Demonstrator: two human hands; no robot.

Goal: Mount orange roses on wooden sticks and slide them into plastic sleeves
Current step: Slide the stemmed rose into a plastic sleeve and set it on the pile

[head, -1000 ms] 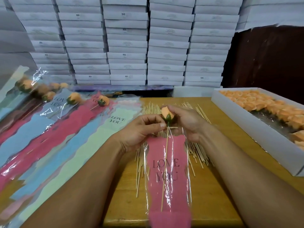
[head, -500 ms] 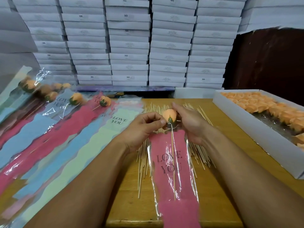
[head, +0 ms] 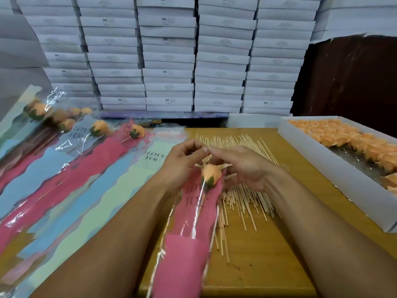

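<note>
We find the orange rose (head: pixel 211 173) on its wooden stick (head: pixel 202 197) inside the pink plastic sleeve (head: pixel 189 237), which lies lengthwise over the wooden table (head: pixel 257 254), its lower end reaching the near edge. The rose head sits at the sleeve's upper opening, above the printed lettering.

The left hand (head: pixel 181 167) is at the sleeve's top left, thumb and forefinger pinched together above the rose; we take this as a pinch on the clear film at the sleeve's mouth, though the film itself is hard to make out there. The right hand (head: pixel 242 167) is at the top right, forefinger extended to meet the left fingertips, the other fingers loosely curled beside the rose; we cannot tell whether it grips anything.

A spread of loose sticks (head: pixel 242 201) lies under and beside both hands. To the right, a white box (head: pixel 335 175) holds more roses. To the left lie filled sleeves (head: pixel 71 168) in several colours. Stacked white boxes (head: pixel 169 54) stand behind.
</note>
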